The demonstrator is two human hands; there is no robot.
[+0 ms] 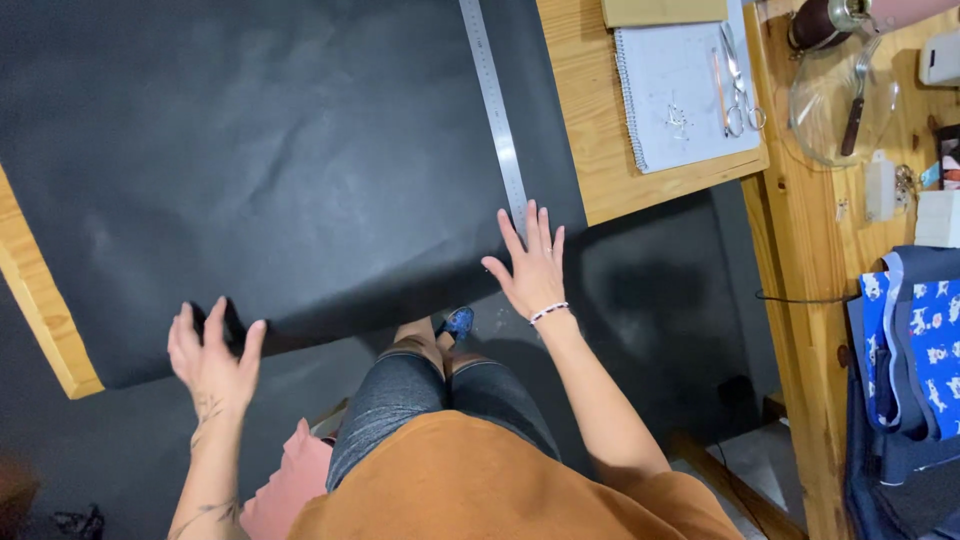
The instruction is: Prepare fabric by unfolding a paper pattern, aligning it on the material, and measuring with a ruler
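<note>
A large black sheet (270, 160) covers most of a wooden table (590, 120) and hangs over its near edge. My left hand (213, 355) rests flat with fingers spread on the sheet's near left edge. My right hand (533, 265) lies flat, fingers apart, on the sheet's near right corner. A long metal ruler (495, 110) lies on the sheet along its right side, its near end just above my right fingertips.
A spiral notebook (680, 95) with scissors (738, 85) and a pencil (719, 90) sits at the table's right. A side shelf (810, 230) holds a glass bowl (835, 100) and small items. A blue patterned bag (915, 340) hangs at right. My knees are below the table.
</note>
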